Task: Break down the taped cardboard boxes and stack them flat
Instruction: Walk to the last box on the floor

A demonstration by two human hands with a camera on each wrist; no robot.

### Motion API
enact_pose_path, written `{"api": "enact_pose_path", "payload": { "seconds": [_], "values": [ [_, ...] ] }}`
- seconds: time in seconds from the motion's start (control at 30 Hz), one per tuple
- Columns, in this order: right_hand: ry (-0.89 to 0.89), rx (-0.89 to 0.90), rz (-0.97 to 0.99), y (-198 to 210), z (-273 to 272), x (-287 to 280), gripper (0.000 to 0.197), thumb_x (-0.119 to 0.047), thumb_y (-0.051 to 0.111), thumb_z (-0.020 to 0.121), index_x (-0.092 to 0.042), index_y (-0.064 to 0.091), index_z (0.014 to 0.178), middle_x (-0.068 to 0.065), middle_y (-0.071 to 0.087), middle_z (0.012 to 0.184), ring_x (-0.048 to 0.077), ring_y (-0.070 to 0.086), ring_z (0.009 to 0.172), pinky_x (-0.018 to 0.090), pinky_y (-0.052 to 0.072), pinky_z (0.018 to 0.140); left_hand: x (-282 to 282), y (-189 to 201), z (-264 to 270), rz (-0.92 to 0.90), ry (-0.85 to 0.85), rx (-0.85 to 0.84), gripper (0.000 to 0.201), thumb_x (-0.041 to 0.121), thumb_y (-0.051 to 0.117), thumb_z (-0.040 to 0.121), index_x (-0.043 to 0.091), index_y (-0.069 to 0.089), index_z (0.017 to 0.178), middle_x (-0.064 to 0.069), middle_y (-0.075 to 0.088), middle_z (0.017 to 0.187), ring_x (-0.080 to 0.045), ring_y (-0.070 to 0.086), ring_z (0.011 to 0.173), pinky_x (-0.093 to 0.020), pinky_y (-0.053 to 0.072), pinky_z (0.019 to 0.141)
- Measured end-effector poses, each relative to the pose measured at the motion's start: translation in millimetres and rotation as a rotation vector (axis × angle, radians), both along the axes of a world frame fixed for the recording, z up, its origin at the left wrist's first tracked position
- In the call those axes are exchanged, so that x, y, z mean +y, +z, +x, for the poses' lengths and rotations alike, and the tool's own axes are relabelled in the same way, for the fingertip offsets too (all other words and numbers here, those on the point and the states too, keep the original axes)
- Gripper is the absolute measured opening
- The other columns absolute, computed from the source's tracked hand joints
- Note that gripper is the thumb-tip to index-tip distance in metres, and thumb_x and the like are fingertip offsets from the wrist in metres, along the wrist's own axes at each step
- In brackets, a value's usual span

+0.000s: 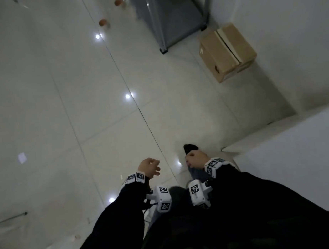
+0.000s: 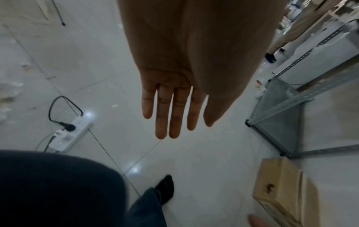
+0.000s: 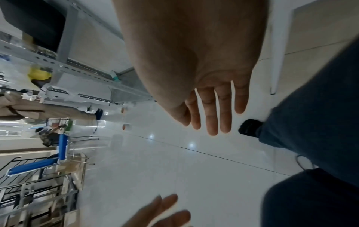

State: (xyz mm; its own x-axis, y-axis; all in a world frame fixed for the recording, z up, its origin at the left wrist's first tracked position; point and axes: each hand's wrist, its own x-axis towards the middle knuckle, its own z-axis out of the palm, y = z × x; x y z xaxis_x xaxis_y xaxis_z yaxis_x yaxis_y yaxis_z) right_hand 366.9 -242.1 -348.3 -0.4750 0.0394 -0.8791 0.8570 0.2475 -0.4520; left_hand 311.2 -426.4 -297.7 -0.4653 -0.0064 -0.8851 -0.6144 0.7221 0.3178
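The step in hand looked like the approach: a taped cardboard box (image 1: 227, 52) sat whole on the floor (image 1: 76, 92) against the wall, beside the foot of a metal shelf (image 1: 179, 14) and well apart from the person. The next move would call for walking over and getting at its taped seam. The left hand (image 1: 148, 167) and right hand (image 1: 196, 159) hung low in front of the body, fingers straight and relaxed in the wrist views, holding nothing.

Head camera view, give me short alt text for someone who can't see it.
Seen from above, a person's empty left hand and right hand, in black sleeves with white marker-tagged wrist cameras, hang over a glossy white tiled floor. A closed brown cardboard box with a taped top seam sits ahead to the right against a white wall, beside a grey metal shelving unit.
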Motion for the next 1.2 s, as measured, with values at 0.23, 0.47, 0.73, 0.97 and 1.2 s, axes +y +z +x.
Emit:
{"api": "enact_pose_path", "payload": {
  "seconds": [0.23, 0.47, 0.73, 0.97, 1.2],
  "values": [
    [-0.16, 0.066, -0.078, 12.4, -133.0, 42.6, 0.011, -0.012, 0.049, 0.093, -0.011, 0.06, 0.095, 0.001, 0.058, 0.067, 0.017, 0.054, 0.057, 0.023, 0.045, 0.057, -28.3, -22.2, -149.1, -0.185, -0.059, -0.072, 0.013, 0.018, 0.047, 0.099, 0.006, 0.052, 0.101, -0.005, 0.058, 0.071, -0.016, 0.058, 0.056, -0.023, 0.034, 0.052],
    [-0.579, -0.017, 0.078, -26.2, -209.0, 137.6, 0.012, -0.017, 0.047, 0.096, -0.016, 0.054, 0.086, 0.001, 0.056, 0.068, 0.014, 0.05, 0.053, 0.019, 0.036, 0.047, 32.8, -75.5, -329.3, -0.2, -0.2, -0.144, 0.02, 0.016, 0.045, 0.1, -0.001, 0.054, 0.107, -0.013, 0.058, 0.077, -0.022, 0.053, 0.062, -0.027, 0.032, 0.056],
    [-0.86, -0.275, 0.246, -115.8, -238.1, 250.1, 0.007, -0.012, 0.048, 0.096, -0.014, 0.053, 0.093, 0.009, 0.059, 0.084, 0.024, 0.055, 0.073, 0.028, 0.045, 0.066, 260.5, -130.2, -499.4, 0.112, -0.487, 0.017, 0.009, -0.001, 0.046, 0.097, 0.001, 0.051, 0.09, -0.016, 0.053, 0.075, -0.022, 0.048, 0.058, -0.012, 0.034, 0.031],
    [-0.924, -0.18, 0.337, -261.1, -313.6, 365.7, 0.015, -0.019, 0.052, 0.095, -0.01, 0.06, 0.105, 0.017, 0.06, 0.109, 0.025, 0.053, 0.089, 0.026, 0.039, 0.067, 463.4, -269.1, -596.4, 0.258, -0.782, 0.22, 0.013, 0.003, 0.05, 0.096, 0.001, 0.056, 0.084, -0.016, 0.056, 0.078, -0.029, 0.055, 0.067, -0.017, 0.047, 0.053],
    [-1.495, -0.114, 0.311, -412.2, -386.6, 447.8, 0.082, -0.06, 0.041, 0.09, -0.018, 0.006, 0.151, 0.016, 0.025, 0.153, 0.039, 0.034, 0.133, 0.049, 0.033, 0.103, 593.4, -433.7, -642.6, 0.139, -1.109, 0.349, 0.048, 0.042, 0.057, 0.091, 0.014, 0.049, 0.13, -0.01, 0.055, 0.128, -0.028, 0.054, 0.114, -0.035, 0.045, 0.094]
  ]
}}
